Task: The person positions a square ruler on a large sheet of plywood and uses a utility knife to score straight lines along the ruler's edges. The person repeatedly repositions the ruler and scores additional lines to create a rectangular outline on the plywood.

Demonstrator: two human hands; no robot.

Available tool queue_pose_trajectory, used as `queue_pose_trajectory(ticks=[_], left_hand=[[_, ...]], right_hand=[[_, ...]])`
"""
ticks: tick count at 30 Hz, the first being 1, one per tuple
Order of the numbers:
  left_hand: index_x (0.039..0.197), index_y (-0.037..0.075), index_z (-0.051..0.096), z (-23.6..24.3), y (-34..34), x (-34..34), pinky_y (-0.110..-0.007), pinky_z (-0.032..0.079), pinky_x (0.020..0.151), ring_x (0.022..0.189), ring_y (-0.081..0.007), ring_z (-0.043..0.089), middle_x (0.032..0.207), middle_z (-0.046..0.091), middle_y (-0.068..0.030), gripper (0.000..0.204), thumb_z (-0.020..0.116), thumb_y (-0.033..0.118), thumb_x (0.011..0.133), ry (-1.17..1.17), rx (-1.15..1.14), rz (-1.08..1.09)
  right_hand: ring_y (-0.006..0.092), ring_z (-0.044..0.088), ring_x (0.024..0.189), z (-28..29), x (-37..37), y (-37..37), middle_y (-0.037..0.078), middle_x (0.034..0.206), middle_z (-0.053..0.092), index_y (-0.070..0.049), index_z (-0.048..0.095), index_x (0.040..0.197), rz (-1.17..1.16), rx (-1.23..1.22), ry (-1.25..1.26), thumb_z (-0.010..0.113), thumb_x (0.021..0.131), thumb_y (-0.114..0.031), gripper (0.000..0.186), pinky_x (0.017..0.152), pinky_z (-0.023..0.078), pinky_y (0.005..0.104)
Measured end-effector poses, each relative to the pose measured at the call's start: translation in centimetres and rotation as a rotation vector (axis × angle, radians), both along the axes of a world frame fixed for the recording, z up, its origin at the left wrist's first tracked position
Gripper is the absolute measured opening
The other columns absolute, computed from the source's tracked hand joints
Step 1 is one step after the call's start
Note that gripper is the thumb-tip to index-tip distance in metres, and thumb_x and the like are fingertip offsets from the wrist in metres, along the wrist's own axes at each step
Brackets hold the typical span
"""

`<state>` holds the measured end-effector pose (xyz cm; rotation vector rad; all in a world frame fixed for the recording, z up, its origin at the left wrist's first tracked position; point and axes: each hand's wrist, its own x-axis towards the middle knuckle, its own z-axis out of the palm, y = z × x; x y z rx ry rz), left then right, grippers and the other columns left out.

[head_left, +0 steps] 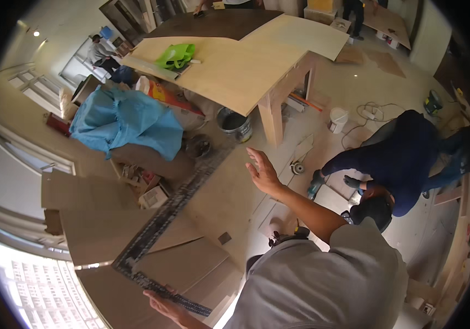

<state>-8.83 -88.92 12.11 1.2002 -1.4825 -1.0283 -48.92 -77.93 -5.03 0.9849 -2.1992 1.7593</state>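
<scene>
1. At the lower edge, the left hand (167, 308) is reaching to the left, its fingers lying along the short leg of an L-shaped square (173, 205). The hand is appearing to touch this leg, but I cannot tell whether its grip is closing around it.
2. The square is showing a dark colour with many pale marks; its long and short legs are meeting at a corner on the left.
3. It is crossing in front of the brown boards (196, 263), the long leg pointing away toward the black bucket (227, 129). I cannot tell whether anything below is supporting it.
4. Farther away, the right hand (265, 174) is standing raised, well apart from the square. Its grip is open, the fingers pointing up and to the left.
5. The lower edge is cutting off the left forearm. The far end of the long leg is blurring near the bucket.
6. On the right, a co-worker (394, 159) in dark blue is bending low. Beyond, a wooden worktop (240, 71) is carrying a green bag (176, 55).
</scene>
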Motion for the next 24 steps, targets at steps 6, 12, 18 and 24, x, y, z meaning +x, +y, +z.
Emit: queue_pose_trajectory(ticks=[6, 12, 18, 24], left_hand=[[0.086, 0.001, 0.055, -1.3, -12.1, -8.6, -0.024, 0.038, 0.048, 0.053, -0.0129, 0.045, 0.063, 0.048, -0.0049, 0.066, 0.038, 0.063, 0.099, 0.192, 0.026, 0.041], [0.081, 0.002, 0.051, -2.9, -25.8, -21.7, -0.023, 0.034, 0.047, 0.053, -0.0115, 0.042, 0.064, 0.047, -0.0045, 0.066, 0.032, 0.062, 0.102, 0.249, 0.024, -0.231], [0.087, -0.001, 0.054, -4.5, -35.9, -34.5, -0.024, 0.036, 0.048, 0.056, -0.0125, 0.043, 0.070, 0.050, -0.0061, 0.067, 0.037, 0.062, 0.100, 0.315, 0.256, -0.543], [0.094, -0.002, 0.056, -4.5, -37.5, -46.6, -0.027, 0.040, 0.052, 0.061, -0.0143, 0.048, 0.073, 0.052, -0.0058, 0.072, 0.038, 0.068, 0.097, 0.169, 0.132, -0.522]], right_hand=[[0.0206, 0.064, 0.100, -2.8, -8.2, -3.7, 0.012, 0.115, 0.062, -0.008, 0.051, 0.134, -0.069, -0.003, -0.398, 0.061, 0.096, -0.016, 0.040, 0.074, 0.054, 0.0306], [0.0155, 0.065, 0.084, -9.3, -17.2, -3.7, 0.007, 0.098, 0.066, -0.005, 0.052, 0.132, -0.417, -0.169, -0.611, 0.057, 0.095, -0.009, 0.038, 0.069, 0.052, 0.0282], [0.0185, 0.067, 0.082, -6.8, -19.6, -3.9, 0.012, 0.097, 0.067, 0.000, 0.052, 0.130, -0.533, -0.512, -0.808, 0.055, 0.099, -0.017, 0.035, 0.070, 0.055, 0.0294], [0.0229, 0.066, 0.094, -7.4, -29.8, -3.4, 0.015, 0.109, 0.065, 0.003, 0.051, 0.129, -0.613, -0.787, -0.833, 0.052, 0.100, -0.016, 0.035, 0.083, 0.055, 0.0343]])
